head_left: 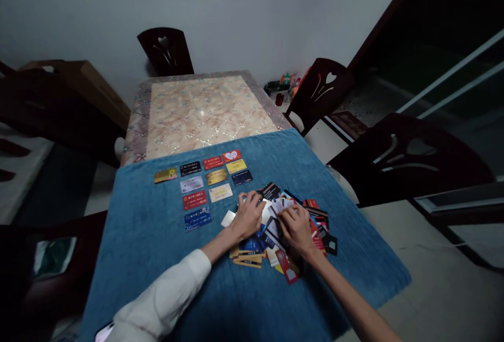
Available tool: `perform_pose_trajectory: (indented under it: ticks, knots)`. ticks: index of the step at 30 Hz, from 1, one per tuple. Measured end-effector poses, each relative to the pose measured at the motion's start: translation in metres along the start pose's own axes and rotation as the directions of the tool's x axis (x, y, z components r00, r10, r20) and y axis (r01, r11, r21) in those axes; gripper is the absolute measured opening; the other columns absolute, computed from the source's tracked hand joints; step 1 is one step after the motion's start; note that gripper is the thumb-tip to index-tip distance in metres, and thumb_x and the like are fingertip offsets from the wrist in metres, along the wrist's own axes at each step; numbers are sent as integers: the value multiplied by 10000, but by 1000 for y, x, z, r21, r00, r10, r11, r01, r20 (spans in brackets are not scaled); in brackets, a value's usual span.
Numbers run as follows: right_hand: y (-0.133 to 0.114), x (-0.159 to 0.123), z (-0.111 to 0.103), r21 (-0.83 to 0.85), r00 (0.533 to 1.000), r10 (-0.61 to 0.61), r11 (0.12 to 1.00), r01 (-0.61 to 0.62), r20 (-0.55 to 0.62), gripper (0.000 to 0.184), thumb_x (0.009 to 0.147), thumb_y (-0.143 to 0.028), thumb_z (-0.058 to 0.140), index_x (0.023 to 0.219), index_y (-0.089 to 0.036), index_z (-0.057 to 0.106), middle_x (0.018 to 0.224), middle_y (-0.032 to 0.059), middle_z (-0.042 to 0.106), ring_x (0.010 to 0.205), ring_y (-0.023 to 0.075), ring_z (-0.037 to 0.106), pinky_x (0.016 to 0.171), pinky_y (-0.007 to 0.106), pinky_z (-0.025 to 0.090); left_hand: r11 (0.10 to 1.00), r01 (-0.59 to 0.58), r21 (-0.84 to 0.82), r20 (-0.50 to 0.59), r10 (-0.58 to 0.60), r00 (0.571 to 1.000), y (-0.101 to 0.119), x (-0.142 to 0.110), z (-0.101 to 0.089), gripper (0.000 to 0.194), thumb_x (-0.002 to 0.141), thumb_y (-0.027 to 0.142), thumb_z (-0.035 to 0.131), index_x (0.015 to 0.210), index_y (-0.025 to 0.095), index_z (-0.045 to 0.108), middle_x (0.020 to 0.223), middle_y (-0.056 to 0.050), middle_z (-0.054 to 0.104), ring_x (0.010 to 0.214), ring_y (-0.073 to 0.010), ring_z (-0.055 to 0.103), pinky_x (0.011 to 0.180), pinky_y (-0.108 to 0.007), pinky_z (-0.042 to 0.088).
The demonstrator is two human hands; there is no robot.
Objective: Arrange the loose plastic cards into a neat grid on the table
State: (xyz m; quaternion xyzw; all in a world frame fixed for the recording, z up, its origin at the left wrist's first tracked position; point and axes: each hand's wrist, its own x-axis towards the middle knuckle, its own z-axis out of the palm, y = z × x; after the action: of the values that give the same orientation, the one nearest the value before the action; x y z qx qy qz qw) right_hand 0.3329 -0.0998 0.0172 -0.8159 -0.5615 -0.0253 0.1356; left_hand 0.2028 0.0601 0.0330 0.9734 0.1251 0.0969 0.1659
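A loose pile of plastic cards (252, 245) in many colours lies on the blue cloth, partly covered by my hands. My left hand (249, 214) rests on the pile's left side with bent fingers a little apart, and I see no card held in it. Over the right part of the pile, my right hand (298, 228) has its fingers drawn together at a pale card (280, 205); its fingertips are partly hidden. Left of the pile, several cards lie face up in short columns, among them a blue card (197, 218), a red card (195, 200) and a gold card (166, 175).
The blue cloth (145, 258) covers the near part of a patterned table (200, 106). Dark chairs stand around it, including one at the right (323, 87) and one at the far end (167, 51). A phone (104, 332) shows at the lower left.
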Motion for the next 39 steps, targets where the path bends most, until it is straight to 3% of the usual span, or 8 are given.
perform_pose_trajectory:
  ticks: [4,9,13,21,30,39]
  knots:
    - [25,-28,-5,-7,999,51,999,-51,13,287,928,-226,476,1105,-271,697,1140,80,658,1092,270,460,925,418,358,998,-47,-38,46,49,998,29,-2,12,362,837,136,519,1189,208,565,1247,-129,549,1264,-317,390,1035,-555,305]
    - [43,-48,-3,2,996,-29,1000,29,82,499,891,-156,449,1351,-313,567,1338,71,577,1160,281,435,964,451,359,996,-81,-23,104,83,991,62,-8,24,368,856,181,520,1223,191,536,1256,-146,538,1262,-320,406,1040,-560,315]
    - [50,-51,-4,17,985,-85,996,84,151,631,829,-102,453,1422,-313,492,1423,66,521,1226,297,399,987,481,329,998,-61,0,153,60,986,78,-10,33,400,864,291,558,1242,163,529,1223,-164,547,1221,-327,437,1051,-556,315]
    - [62,-49,-8,0,968,-97,995,99,231,664,766,-97,495,1393,-311,527,1429,61,523,1246,320,395,984,496,324,1000,10,15,195,-13,981,93,-15,46,478,820,407,609,1228,166,554,1157,-170,577,1118,-339,491,1036,-574,321]
    - [73,-53,-3,-34,959,-162,984,174,232,525,847,-137,495,1343,-287,577,1388,84,555,1211,309,436,972,473,344,995,90,36,184,-95,978,108,-20,55,534,780,300,599,1274,111,526,1229,-200,544,1169,-355,463,1044,-592,320]
    - [81,-57,-8,11,941,-244,969,248,235,422,922,-210,491,1329,-269,589,1383,96,564,1220,298,454,990,483,341,992,122,22,175,-124,977,110,-26,55,456,777,228,575,1224,146,536,1245,-182,532,1212,-350,434,1035,-583,332]
